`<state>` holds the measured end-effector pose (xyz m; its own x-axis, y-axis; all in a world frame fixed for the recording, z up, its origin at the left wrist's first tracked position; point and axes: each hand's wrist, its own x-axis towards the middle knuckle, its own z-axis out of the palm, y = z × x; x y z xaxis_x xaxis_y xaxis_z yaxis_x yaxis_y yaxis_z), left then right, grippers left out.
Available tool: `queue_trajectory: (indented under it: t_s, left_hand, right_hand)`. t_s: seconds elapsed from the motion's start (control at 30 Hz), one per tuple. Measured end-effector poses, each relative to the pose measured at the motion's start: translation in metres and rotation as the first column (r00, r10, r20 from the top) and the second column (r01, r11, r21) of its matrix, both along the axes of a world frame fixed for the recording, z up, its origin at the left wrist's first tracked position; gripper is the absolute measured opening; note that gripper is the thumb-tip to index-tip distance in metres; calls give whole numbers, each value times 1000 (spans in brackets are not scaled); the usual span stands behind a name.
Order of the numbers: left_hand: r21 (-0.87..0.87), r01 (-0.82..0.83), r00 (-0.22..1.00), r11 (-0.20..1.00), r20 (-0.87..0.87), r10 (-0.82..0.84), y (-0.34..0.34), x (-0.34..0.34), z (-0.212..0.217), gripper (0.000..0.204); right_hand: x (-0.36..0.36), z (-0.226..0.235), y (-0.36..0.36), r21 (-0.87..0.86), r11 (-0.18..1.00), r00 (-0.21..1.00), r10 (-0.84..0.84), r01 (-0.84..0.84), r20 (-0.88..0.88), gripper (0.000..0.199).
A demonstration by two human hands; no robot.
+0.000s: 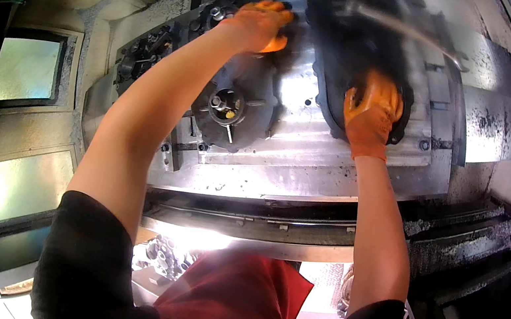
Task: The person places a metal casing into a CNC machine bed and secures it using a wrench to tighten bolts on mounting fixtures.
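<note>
My right hand (375,110), in an orange glove, is closed at the near end of a dark, long rounded metal plate (339,72), with fingers curled over it by an opening. The plate's far part is blurred. My left hand (264,26), also gloved in orange, rests at the far end of a dark metal part (243,107), its fingers and thumb apart. Near that part's close end sits a round clamp (226,105) with a bolt in its middle. Across the far end of the plate a wrench (409,31) shows, smeared by motion.
Beneath these parts is a shiny metal fixture table (278,186) inside a machine enclosure. More clamps and dark fittings (145,52) stand at the left. A rail-like sill (258,227) runs along the near side. Metal walls (485,126) close in on the right.
</note>
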<state>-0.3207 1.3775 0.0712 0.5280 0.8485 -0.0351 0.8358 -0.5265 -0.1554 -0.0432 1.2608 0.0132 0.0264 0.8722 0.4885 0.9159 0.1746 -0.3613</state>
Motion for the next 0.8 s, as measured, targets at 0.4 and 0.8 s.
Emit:
queue_trajectory:
  t_s: [0.4, 0.8]
  left_hand:
    - [51, -528, 772, 848, 444, 455, -74, -157, -84, 49]
    - [-74, -590, 634, 804, 575, 517, -94, -143, -67, 49]
  right_hand:
    - [-3, 10, -3, 86, 996, 988, 19, -33, 156, 48]
    - [-160, -21, -81, -205, 845, 868, 491, -494, -70, 63]
